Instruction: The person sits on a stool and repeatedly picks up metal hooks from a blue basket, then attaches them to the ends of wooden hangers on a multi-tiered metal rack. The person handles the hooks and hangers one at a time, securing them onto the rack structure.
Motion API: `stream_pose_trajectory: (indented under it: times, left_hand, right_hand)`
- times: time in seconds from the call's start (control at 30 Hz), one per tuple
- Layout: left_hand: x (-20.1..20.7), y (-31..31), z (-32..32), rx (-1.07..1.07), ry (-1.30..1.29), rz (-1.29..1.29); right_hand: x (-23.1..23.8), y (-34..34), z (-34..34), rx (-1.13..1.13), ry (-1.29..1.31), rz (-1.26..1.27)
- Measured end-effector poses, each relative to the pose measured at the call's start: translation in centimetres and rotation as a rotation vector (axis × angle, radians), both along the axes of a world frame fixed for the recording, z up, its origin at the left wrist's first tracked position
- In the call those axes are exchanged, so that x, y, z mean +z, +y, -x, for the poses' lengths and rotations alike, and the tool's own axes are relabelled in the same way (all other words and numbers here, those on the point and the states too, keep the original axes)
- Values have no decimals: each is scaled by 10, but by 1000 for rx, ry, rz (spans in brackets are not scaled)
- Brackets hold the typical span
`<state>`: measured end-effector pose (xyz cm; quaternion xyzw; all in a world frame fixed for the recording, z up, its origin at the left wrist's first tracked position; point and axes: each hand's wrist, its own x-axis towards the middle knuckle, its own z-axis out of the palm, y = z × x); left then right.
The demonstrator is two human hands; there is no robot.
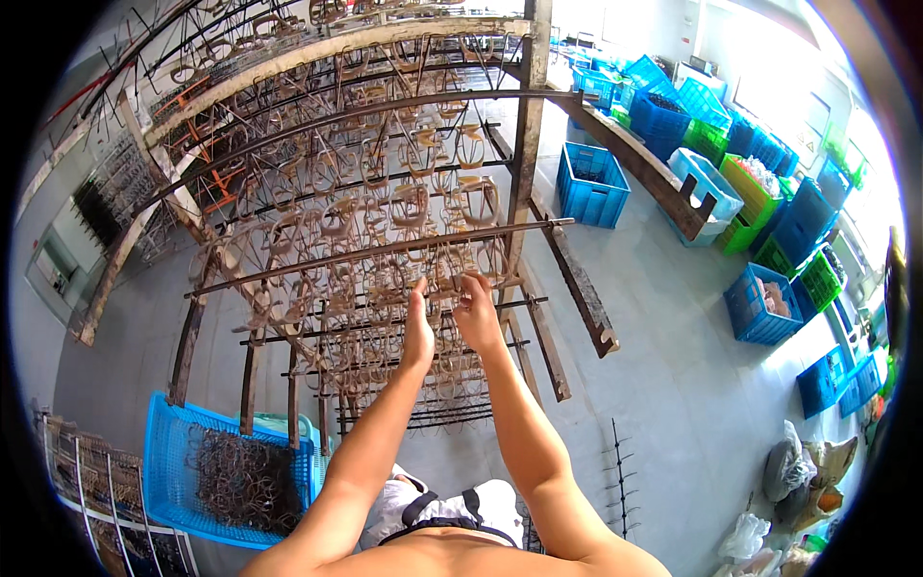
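Note:
In front of me stands a tall rack [529, 135] crossed by dark metal bars [365, 252], from which rows of curved, tan, loop-like pieces [410, 206] hang on thin wires. Both my hands reach in just below one of the near bars. My left hand [417, 332] is held upright with its fingers stretched out, the tips beside a hanging piece. The fingers of my right hand [476, 313] are bent and pinch the lower edge of a tan curved piece [444, 286]. The exact kind of these pieces cannot be made out.
A blue crate [168, 462] of dark wire hooks stands at the lower left. Notched beams [577, 279] jut out from the rack's right side. Blue and green crates [594, 197] line the right, with plastic bags [745, 537] at lower right. A spiked rod [620, 476] lies on the floor.

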<state>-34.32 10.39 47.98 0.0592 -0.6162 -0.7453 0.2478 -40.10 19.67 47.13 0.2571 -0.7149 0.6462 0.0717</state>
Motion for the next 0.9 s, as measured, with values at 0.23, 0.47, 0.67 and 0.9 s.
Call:
stream_pose_trajectory:
  times: [0.23,0.47,0.67,0.9]
  left_hand:
    - [0,1,3,69,111,172]
    - [-3,19,10,389,368,394]
    - [12,26,7,452,319,237]
    - [29,31,20,365,450,-178]
  right_hand:
    - [53,13,-33,-143,-69,-127]
    - [110,-6,-29,-262,85,-214]
    - [115,-5,-17,-254,32,-112]
    - [133,-2,-9,-235,124,-208]
